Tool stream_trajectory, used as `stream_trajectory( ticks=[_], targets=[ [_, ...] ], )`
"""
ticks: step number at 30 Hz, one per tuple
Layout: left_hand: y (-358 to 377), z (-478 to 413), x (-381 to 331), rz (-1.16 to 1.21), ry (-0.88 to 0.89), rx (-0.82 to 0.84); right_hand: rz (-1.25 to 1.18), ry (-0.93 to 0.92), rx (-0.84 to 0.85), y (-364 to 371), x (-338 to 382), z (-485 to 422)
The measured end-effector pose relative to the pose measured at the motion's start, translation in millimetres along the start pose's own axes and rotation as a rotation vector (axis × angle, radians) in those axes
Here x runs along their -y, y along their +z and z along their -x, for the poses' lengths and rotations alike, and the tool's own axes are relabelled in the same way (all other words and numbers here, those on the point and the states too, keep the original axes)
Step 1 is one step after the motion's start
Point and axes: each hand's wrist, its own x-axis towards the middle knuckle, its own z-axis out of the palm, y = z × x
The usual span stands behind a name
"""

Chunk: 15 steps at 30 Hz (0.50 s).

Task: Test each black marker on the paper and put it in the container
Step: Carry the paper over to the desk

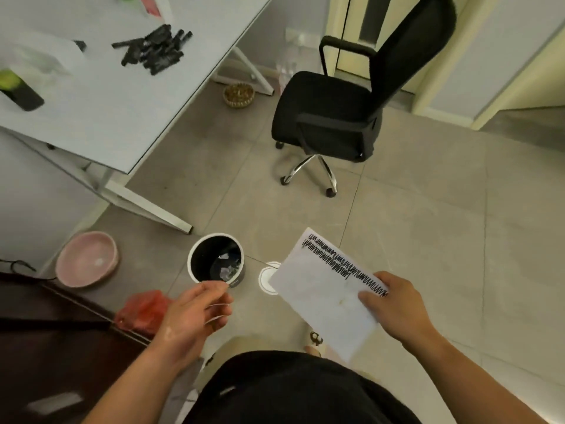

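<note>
Near the container (190, 261), left hand (195, 313) hangs open, empty; right hand (394, 304) grips scribbled paper (321, 289); marker pile (156, 50) on table (122, 111) seems untested.

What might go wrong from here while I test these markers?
The paper is held in mid-air by the right hand at one edge, so writing on it unsupported may crumple it. The container stands on the floor, far from the markers piled on the table; a marker dropped from the left hand could miss it.
</note>
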Motion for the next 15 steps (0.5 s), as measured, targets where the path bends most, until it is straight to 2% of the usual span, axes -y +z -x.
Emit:
stream_trajectory(
  ticks=[7,15],
  targets=[
    [50,-115,-85,0.110,-0.025,-0.078,0.145,-0.127,0.085,-43,122,-182],
    [76,-297,-236,0.119,-0.029,-0.051,0.154,-0.114,0.019,-37,238,-344]
  ],
)
